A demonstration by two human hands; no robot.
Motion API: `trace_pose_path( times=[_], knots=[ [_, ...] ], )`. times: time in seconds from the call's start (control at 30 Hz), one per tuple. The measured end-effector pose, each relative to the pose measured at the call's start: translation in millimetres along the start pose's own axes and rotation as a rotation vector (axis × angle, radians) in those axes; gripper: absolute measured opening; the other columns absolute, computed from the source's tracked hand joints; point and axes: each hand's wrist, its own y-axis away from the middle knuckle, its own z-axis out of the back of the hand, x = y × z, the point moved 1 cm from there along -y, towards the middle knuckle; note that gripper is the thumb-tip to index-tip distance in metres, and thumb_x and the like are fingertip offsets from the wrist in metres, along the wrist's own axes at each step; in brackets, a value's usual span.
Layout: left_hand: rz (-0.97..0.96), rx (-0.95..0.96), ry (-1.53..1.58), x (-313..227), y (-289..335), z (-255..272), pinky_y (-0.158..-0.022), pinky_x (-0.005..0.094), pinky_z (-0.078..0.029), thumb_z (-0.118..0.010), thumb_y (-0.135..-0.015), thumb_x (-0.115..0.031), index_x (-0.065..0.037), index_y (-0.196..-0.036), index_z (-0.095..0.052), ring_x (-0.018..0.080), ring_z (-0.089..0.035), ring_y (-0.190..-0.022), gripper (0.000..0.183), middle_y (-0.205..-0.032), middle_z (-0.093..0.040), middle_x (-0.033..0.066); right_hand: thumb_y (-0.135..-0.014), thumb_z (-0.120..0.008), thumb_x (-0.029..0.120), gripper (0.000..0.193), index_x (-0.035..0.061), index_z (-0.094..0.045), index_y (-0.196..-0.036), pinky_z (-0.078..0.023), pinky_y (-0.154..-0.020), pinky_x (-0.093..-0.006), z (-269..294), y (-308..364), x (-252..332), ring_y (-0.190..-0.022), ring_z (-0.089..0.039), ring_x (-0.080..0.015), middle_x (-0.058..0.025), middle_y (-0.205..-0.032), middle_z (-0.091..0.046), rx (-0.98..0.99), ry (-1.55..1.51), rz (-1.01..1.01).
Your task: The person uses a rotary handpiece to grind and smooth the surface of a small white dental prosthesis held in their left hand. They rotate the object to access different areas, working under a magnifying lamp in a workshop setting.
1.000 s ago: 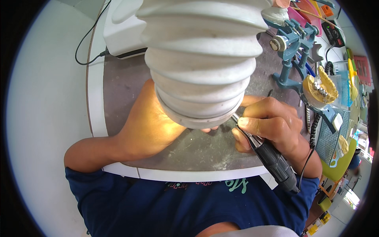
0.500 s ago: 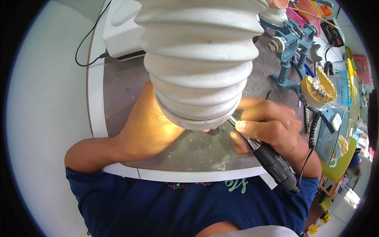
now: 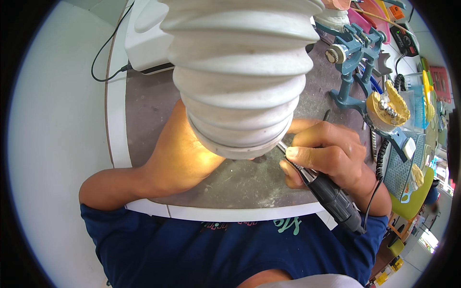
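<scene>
Closest, at upper centre, a white hose (image 3: 240,86) overlaps our left hand (image 3: 185,151), so we cannot tell its hold or what is done or left, while right of centre our right hand (image 3: 331,149) grips a black handpiece (image 3: 333,199), work seemingly underway.

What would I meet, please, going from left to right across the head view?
Black cable → left hand → white corrugated hose → right hand → yellow dental cast with metal crowns → red slatted crate.
</scene>
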Motion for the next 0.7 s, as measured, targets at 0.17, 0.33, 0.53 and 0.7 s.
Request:
trace_pose_path(
  times=[0.17,0.33,0.53,0.7],
  knots=[
    [-0.134,-0.048,-0.182,4,1,3,-0.089,0.0341,-0.048,-0.081,-0.076,-0.011,0.000,-0.121,-0.050,0.0207,-0.061,-0.103,0.056,-0.112,-0.063,0.0112,-0.065,-0.076,0.002,0.024,0.0000,-0.063,-0.086,-0.059,-0.061,-0.0326,-1,-1,0,-0.082,-0.072,-0.0302,-0.0093,-0.073,-0.061,-0.015,-0.008,-0.020],
    [-0.428,0.074,-0.250,13,-9,8,-0.090,0.0336,-0.048,-0.080,-0.077,-0.010,0.000,-0.120,-0.051,0.0187,-0.061,-0.103,0.053,-0.112,-0.064,0.0100,-0.063,-0.079,0.003,0.028,0.0009,-0.063,-0.086,-0.059,-0.059,-0.0322,-3,1,1,-0.082,-0.072,-0.0300,-0.0089,-0.073,-0.061,-0.076,0.015,-0.008],
    [-0.376,0.172,-0.174,2,-10,6,-0.089,0.0328,-0.049,-0.080,-0.077,-0.009,0.001,-0.118,-0.053,0.0174,-0.062,-0.101,0.051,-0.110,-0.066,0.0091,-0.064,-0.080,0.004,0.028,0.0015,-0.063,-0.087,-0.058,-0.056,-0.0313,-5,2,-1,-0.082,-0.072,-0.0294,-0.0085,-0.073,-0.060,-0.092,0.025,0.042],
    [-0.267,0.009,-0.230,8,-2,5,-0.093,0.0345,-0.047,-0.082,-0.075,-0.012,0.001,-0.123,-0.049,0.0204,-0.060,-0.107,0.059,-0.116,-0.062,0.0118,-0.065,-0.079,0.003,0.026,0.0014,-0.063,-0.086,-0.058,-0.056,-0.0313,-4,1,-1,-0.081,-0.072,-0.0293,-0.0087,-0.073,-0.060,-0.058,0.049,0.051]
  ],
)
